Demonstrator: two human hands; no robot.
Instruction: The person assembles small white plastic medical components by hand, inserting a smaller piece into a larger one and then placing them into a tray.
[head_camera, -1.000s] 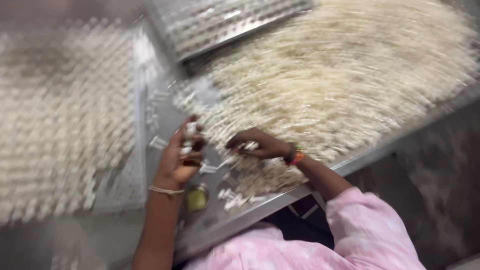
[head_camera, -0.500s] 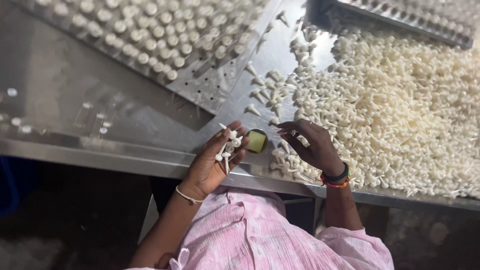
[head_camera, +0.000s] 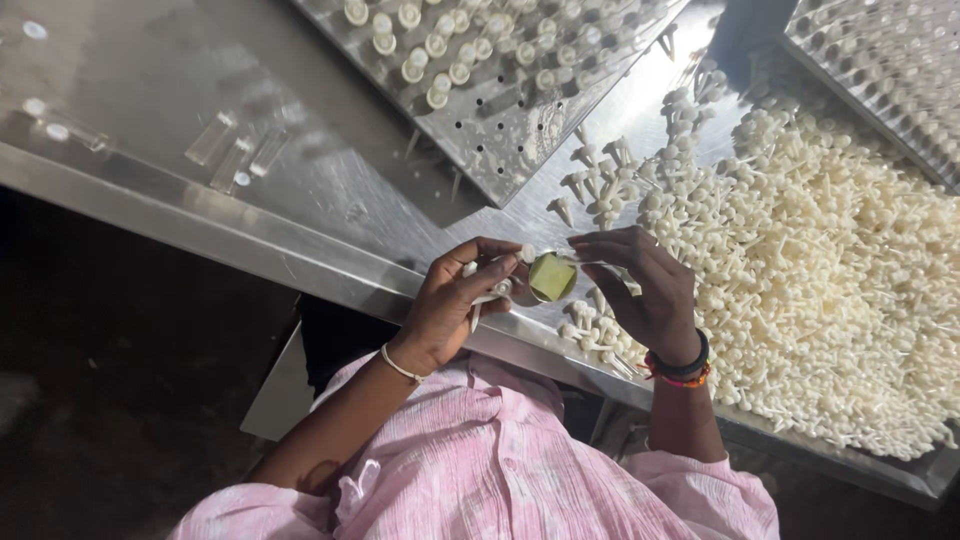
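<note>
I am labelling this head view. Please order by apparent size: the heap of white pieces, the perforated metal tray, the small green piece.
1. heap of white pieces
2. perforated metal tray, partly cropped, so rank unsure
3. small green piece

Cream-white stemmed pieces (head_camera: 830, 260), a yellow-green pad (head_camera: 551, 277), silver steel table (head_camera: 150, 110), pink striped shirt (head_camera: 480, 460).

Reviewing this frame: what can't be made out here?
- Head view: what the right hand pinches, hidden by its own fingers.
- Head view: number of white pieces in the left hand, covered by its fingers.
- Head view: perforated tray at top right, cut by the edge.
</note>
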